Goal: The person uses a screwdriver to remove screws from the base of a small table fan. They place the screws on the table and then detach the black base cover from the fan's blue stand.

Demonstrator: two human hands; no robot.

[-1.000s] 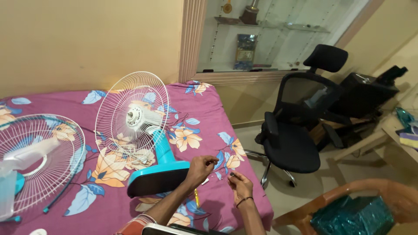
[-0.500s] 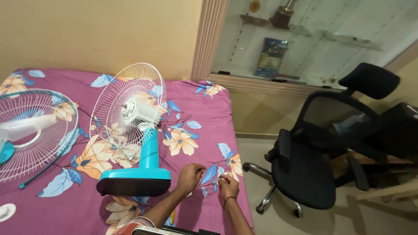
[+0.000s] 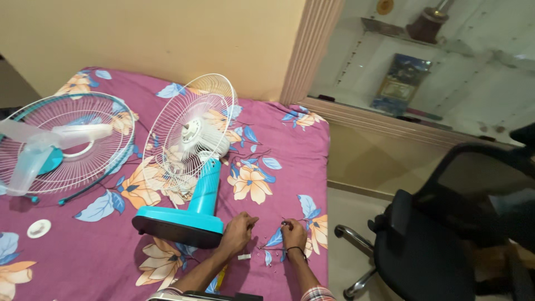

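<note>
Both hands rest on a purple flowered bedsheet (image 3: 111, 245), left hand (image 3: 237, 234) and right hand (image 3: 293, 234) apart, seemingly pinching a thin wire (image 3: 273, 241) between them. A blue fan (image 3: 189, 167) stands at ten o'clock of them, a black chair (image 3: 446, 239) at three o'clock, below a glass shelf (image 3: 423, 72).

We count one standing fan (image 3: 192, 167) with a turquoise stem and base, upright on the purple floral bedsheet (image 3: 278, 139). Left of that fan we see one loose wire grille (image 3: 72, 139) lying flat, with one translucent blade piece (image 3: 39, 150) on it. Nearer us from the grille lies one small white round cap (image 3: 39, 228). Just right of the fan's base we count two hands, left hand (image 3: 237, 234) and right hand (image 3: 293, 235), and a few tiny white bits (image 3: 244, 257) between them. Well right of the fan stands one black office chair (image 3: 440, 245).
</note>
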